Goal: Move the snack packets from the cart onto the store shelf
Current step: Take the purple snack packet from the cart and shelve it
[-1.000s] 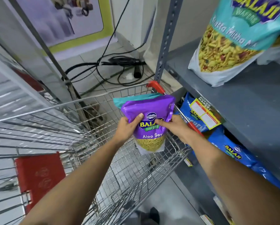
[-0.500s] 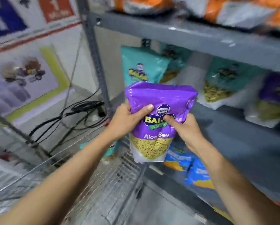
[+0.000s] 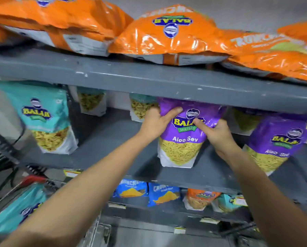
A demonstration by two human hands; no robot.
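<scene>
Moved: I've brought the purple packet (image 3: 182, 138) up from the cart onto the grey shelf (image 3: 102, 139).
Hands: left hand (image 3: 155, 123) and right hand (image 3: 216, 133) both grasp it.
Hidden: packet top — behind the upper shelf edge (image 3: 149, 81).

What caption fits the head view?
Both hands, left and right, set a purple Aloo Sev packet upright on the grey shelf.

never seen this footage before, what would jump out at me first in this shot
Dead centre, the left hand and right hand hold a shiny purple Aloo Sev snack packet upright on the grey metal middle shelf. Along the top shelf lies a row of glossy orange snack bags, flat on their backs. A teal snack pouch stands at the left, and a second purple Aloo Sev packet at the right.
</scene>
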